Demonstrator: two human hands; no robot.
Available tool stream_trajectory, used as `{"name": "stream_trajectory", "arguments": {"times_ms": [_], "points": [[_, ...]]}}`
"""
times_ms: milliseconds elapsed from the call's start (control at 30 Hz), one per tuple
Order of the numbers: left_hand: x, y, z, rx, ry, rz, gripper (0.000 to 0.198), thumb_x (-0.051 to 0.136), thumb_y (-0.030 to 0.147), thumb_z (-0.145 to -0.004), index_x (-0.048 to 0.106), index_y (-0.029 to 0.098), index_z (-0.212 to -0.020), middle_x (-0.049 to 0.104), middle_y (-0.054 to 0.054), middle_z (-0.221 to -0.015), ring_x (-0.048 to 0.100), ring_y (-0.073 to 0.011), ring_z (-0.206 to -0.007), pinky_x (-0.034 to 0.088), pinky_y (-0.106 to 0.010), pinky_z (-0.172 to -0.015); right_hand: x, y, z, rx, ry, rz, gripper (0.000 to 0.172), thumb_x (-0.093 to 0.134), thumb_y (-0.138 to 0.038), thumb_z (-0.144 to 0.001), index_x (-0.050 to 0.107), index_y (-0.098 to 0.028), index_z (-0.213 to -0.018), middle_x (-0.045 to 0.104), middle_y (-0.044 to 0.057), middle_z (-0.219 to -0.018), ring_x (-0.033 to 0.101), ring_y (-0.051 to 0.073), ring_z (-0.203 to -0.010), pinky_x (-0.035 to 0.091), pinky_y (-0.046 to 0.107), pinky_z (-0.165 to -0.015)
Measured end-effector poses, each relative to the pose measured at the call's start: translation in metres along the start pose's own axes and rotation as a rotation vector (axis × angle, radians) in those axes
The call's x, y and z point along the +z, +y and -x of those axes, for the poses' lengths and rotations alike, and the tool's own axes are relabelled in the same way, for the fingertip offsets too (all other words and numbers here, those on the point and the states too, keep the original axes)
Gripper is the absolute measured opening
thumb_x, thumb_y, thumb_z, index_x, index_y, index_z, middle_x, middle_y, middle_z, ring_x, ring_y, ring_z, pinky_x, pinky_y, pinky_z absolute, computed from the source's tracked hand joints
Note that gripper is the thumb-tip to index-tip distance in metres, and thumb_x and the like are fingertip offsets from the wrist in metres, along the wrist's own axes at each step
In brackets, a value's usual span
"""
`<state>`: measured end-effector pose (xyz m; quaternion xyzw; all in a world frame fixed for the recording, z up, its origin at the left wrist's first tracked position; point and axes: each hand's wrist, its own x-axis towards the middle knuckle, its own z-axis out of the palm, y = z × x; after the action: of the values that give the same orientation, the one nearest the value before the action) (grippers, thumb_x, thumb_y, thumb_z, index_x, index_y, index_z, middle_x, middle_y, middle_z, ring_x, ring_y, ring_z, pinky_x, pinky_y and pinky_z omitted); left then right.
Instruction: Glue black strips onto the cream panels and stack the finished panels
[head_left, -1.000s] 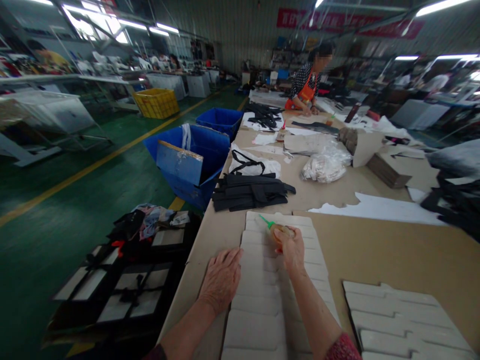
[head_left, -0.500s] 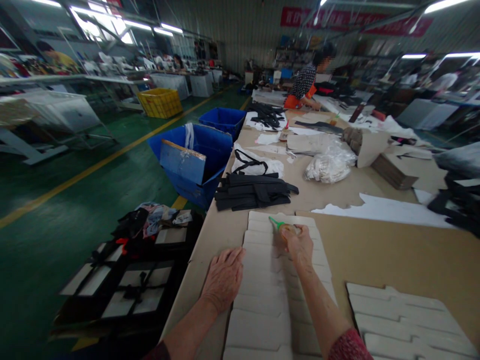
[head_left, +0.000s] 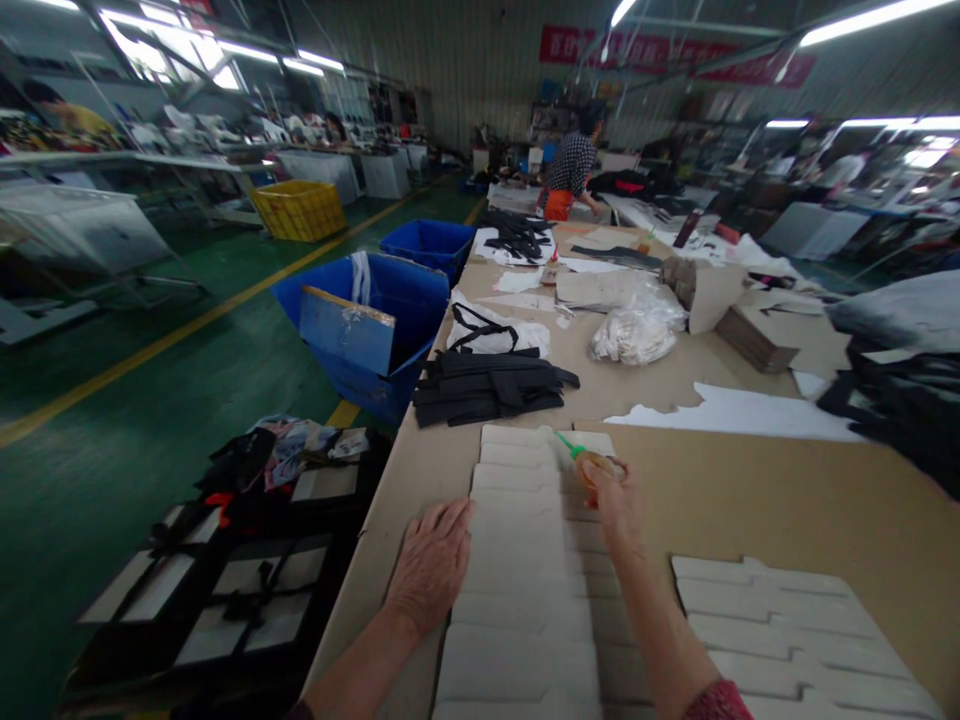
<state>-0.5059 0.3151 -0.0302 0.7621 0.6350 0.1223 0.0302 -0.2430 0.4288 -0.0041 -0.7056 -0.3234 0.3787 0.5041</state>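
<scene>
Overlapping cardboard pieces (head_left: 517, 570) run along the worktable's (head_left: 424, 465) left edge; the left hand (head_left: 431, 562) lies flat at their left side, fingers nearly together; over their right side, the right hand (head_left: 619, 505) wraps its fingers round a green-nozzled squeeze bottle (head_left: 589, 459); beyond, black strips (head_left: 495, 390) lie stacked by that edge.

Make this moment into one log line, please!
right grip: holding green-tipped bottle over cardboard pieces | left grip: open, at the pieces' left edge | beyond: black strips on table
</scene>
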Motion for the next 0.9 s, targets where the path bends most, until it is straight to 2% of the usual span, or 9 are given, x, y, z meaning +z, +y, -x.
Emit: {"name": "stream_trajectory", "arguments": {"times_ms": [133,367,467,633,733,833,900], "points": [[-0.001,0.0,-0.001,0.005,-0.003,0.0,0.048,0.04,0.019,-0.096,0.041,0.027,-0.143,0.054,-0.002,-0.141,0.044,-0.0224,-0.124,0.038,-0.042,-0.099,-0.022,-0.001,-0.014,0.015,0.077,0.09,0.066,0.076,-0.046,-0.057,0.056,-0.017,-0.113,0.065,0.005,-0.089,0.06,0.018,-0.063,0.048,0.024,-0.04],[-0.004,0.0,-0.001,0.009,-0.009,-0.008,0.049,0.04,0.02,-0.095,0.041,0.027,-0.144,0.054,-0.002,-0.14,0.046,-0.0214,-0.123,0.041,-0.04,-0.099,-0.008,-0.002,-0.007,0.023,0.017,0.024,0.06,0.078,-0.044,-0.057,0.059,-0.019,-0.108,0.066,0.005,-0.086,0.06,0.018,-0.064,0.048,0.026,-0.041],[-0.004,-0.001,-0.001,-0.007,-0.012,-0.002,0.049,0.04,0.02,-0.095,0.041,0.028,-0.144,0.054,-0.002,-0.14,0.046,-0.0213,-0.123,0.042,-0.04,-0.1,-0.013,-0.003,-0.009,0.061,0.012,-0.083,0.059,0.08,-0.043,-0.054,0.058,-0.02,-0.104,0.066,0.003,-0.087,0.061,0.019,-0.065,0.047,0.024,-0.04],[-0.003,-0.003,-0.002,-0.019,-0.02,-0.01,0.049,0.038,0.022,-0.096,0.04,0.031,-0.144,0.053,-0.001,-0.141,0.047,-0.021,-0.124,0.041,-0.041,-0.101,-0.049,-0.012,-0.017,0.131,0.043,-0.327,0.064,0.081,-0.042,-0.052,0.054,-0.022,-0.106,0.063,0.0,-0.091,0.06,0.016,-0.066,0.042,0.02,-0.037],[-0.002,-0.004,-0.003,0.005,-0.009,-0.012,0.048,0.038,0.024,-0.096,0.041,0.03,-0.144,0.054,-0.002,-0.141,0.048,-0.021,-0.124,0.041,-0.04,-0.102,-0.072,-0.021,-0.018,0.163,-0.017,-0.497,0.052,0.077,-0.045,-0.058,0.058,-0.02,-0.1,0.065,0.002,-0.09,0.063,0.016,-0.07,0.04,0.018,-0.037],[0.001,-0.008,-0.004,0.042,0.003,-0.014,0.047,0.036,0.026,-0.097,0.042,0.029,-0.143,0.055,-0.003,-0.14,0.049,-0.0213,-0.124,0.04,-0.04,-0.104,-0.09,-0.029,-0.004,0.208,-0.066,-0.64,0.042,0.071,-0.047,-0.066,0.063,-0.018,-0.096,0.069,0.006,-0.09,0.066,0.018,-0.075,0.041,0.017,-0.038],[0.005,-0.014,-0.005,0.046,0.0,-0.023,0.046,0.033,0.03,-0.097,0.043,0.027,-0.142,0.056,-0.004,-0.138,0.05,-0.023,-0.122,0.04,-0.042,-0.104,-0.1,-0.03,0.016,0.3,-0.126,-0.826,0.039,0.068,-0.046,-0.072,0.066,-0.017,-0.097,0.071,0.007,-0.091,0.067,0.018,-0.077,0.045,0.017,-0.04]]}}
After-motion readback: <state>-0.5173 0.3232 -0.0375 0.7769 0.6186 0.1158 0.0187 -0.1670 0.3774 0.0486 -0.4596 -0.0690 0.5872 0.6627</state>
